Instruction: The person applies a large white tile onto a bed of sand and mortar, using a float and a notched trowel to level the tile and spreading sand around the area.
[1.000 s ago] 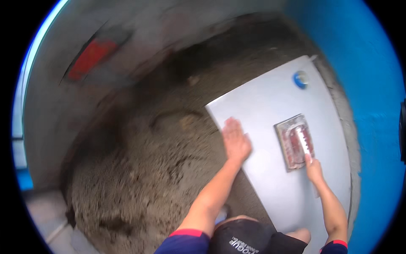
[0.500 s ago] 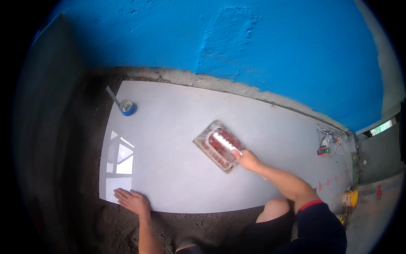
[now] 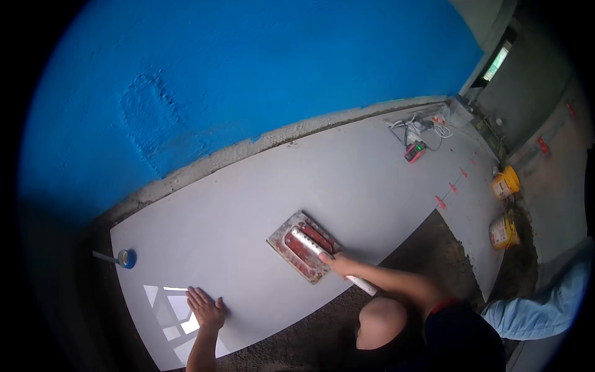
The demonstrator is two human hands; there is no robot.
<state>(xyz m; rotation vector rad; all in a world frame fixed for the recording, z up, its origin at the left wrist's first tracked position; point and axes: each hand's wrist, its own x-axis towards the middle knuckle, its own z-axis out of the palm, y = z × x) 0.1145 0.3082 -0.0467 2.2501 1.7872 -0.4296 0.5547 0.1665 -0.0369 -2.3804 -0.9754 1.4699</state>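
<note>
A large glossy pale-grey tile (image 3: 235, 217) lies on dark, rough mortar beside the wall. My right hand (image 3: 339, 263) is closed around the long white handle of a rectangular float (image 3: 305, 247), whose reddish top is smeared with dried mortar. The float rests on or just above the tile's middle; its underside is hidden. Flat on the tile's near left part lies my left hand (image 3: 206, 310), fingers stretched out and holding nothing. Beyond it, at the left edge of the tile, sits a small round blue thing (image 3: 127, 258) with a narrow strip sticking out.
A blue wall (image 3: 260, 74) runs along the far side. Cables and a red-black device (image 3: 414, 152) lie at the far right. Red clips (image 3: 440, 202) line a tile joint. Two yellow buckets (image 3: 506, 182) stand at right, near another person's light-blue clothing (image 3: 542, 310).
The view has swung to the right, bringing a second bucket and the light-blue clothing into sight. My left hand lies farther in on the tile. My right hand keeps its grip on the float.
</note>
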